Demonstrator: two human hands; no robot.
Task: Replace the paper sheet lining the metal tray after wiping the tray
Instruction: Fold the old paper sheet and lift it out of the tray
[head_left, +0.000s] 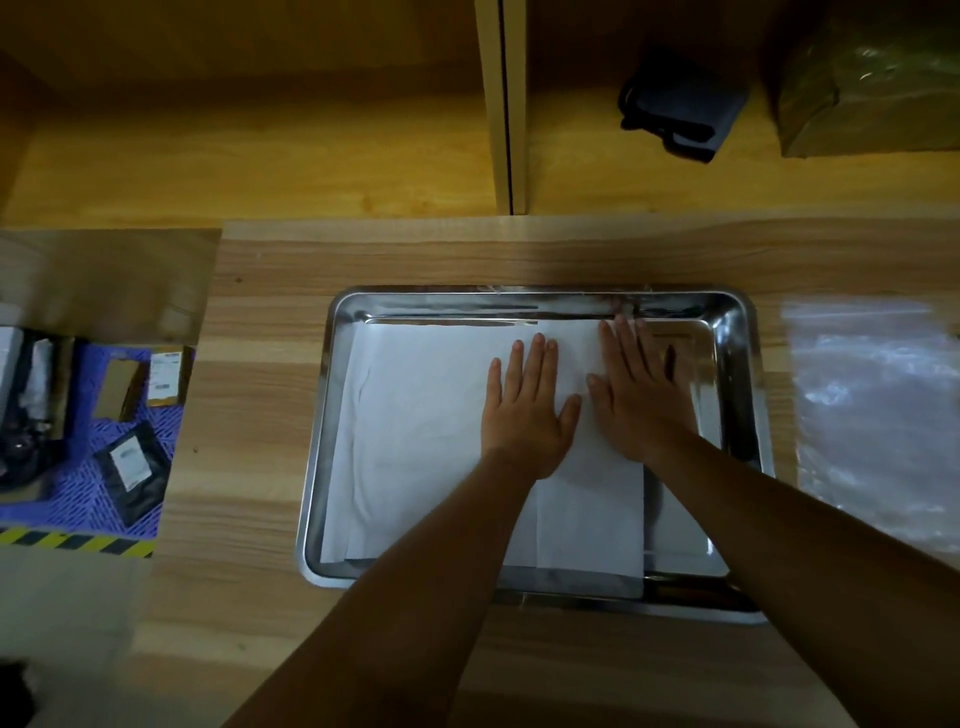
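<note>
A shiny metal tray (737, 332) lies on the wooden table in front of me. A white paper sheet (415, 441) lies inside it, covering most of the floor from the left wall; its right part overlaps the near rim, and a strip of bare metal shows along the right side. My left hand (524, 410) rests flat on the paper near the tray's middle, fingers spread. Beside it, my right hand (639, 389) presses flat on the paper's right part, fingertips near the far wall. Neither hand holds anything.
A clear plastic sheet (878, 415) lies on the table right of the tray. Past the table's left edge, small boxes and packets (130, 457) sit on a blue floor mat. Behind the table, shelves hold a dark folded item (680, 109) and a wrapped bundle (867, 83).
</note>
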